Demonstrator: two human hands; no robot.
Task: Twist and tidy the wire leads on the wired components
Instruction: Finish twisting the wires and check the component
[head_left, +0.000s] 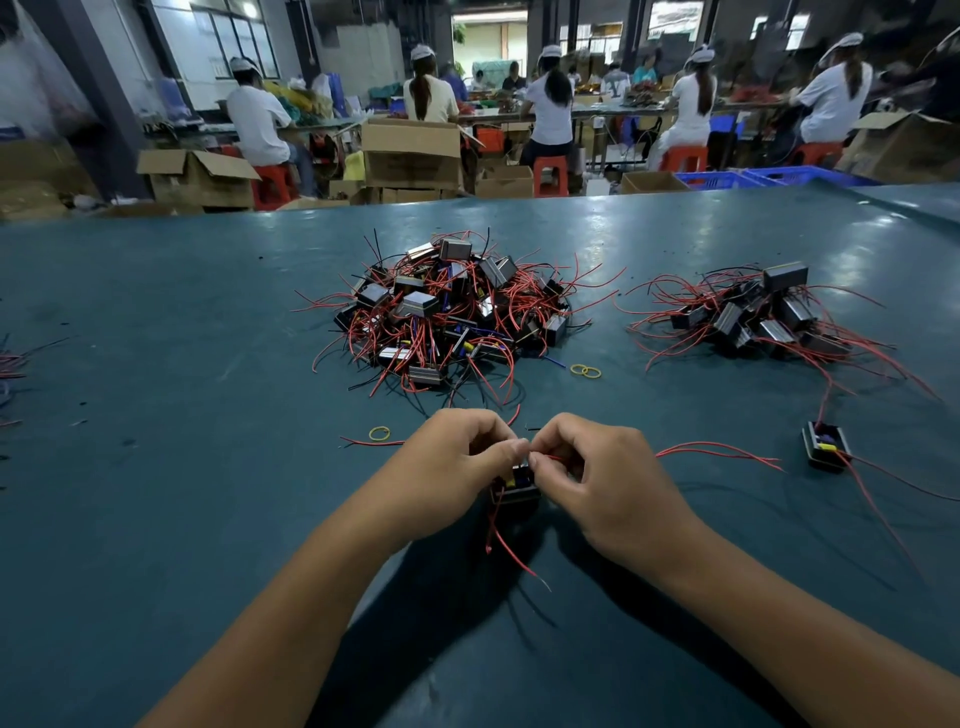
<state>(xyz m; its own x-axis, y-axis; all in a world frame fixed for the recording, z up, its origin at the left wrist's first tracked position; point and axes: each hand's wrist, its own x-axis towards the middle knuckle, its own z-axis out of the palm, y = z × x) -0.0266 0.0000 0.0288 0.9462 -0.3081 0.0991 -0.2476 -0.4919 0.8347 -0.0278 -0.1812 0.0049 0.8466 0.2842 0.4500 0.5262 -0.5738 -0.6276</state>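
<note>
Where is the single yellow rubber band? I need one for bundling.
In the head view, the single yellow rubber band lies on the green table, just left of the left hand.

Both hands meet over a small black component (514, 488): the left hand (457, 462) and right hand (597, 478) pinch its red leads (550, 458) between fingertips. Beyond, a big pile (447, 312) and a smaller pile (763, 317) sit on the green counter (182, 364).

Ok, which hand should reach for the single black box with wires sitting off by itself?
Probably the right hand. The lone box lies on its side of the table, while the left hand sits farther away.
</note>
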